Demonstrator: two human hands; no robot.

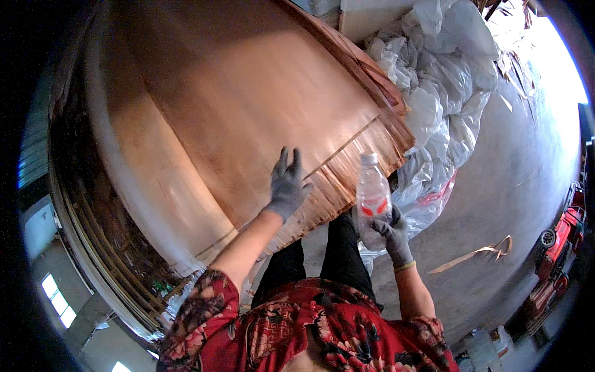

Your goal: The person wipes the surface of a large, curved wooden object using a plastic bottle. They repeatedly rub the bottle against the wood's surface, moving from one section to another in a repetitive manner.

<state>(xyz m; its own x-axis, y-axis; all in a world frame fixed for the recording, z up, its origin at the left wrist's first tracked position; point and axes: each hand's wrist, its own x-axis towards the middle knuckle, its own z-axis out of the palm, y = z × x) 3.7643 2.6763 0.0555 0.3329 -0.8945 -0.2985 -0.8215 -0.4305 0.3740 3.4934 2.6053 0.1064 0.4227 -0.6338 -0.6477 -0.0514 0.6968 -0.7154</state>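
Red floral shirt (273,335) nearest the lens, dark trousers (342,251) below it. Clear plastic bottle (373,195) is at the person's right, beyond the trousers and before the near corner of the stack; it stands roughly upright, white cap (369,159) on, red marks on its side. Contents: cannot tell. Gloved right hand (396,239) grasps its lower part, fingers wrapped round. Gloved left hand (288,189) has its fingers spread and grips nothing; it is over the stack of thin brown sheets (260,105), contact uncertain.

Progress, as judged: bottle already in hand, cap not off; sheets lie piled, none visibly lifted, the near edge ragged. What remains cannot be read from this view.

Further out: crumpled translucent plastic sheeting (434,118) beside the stack; a torn pale strip (474,253) on grey floor (483,211); red wheeled machine (561,239) at far right.
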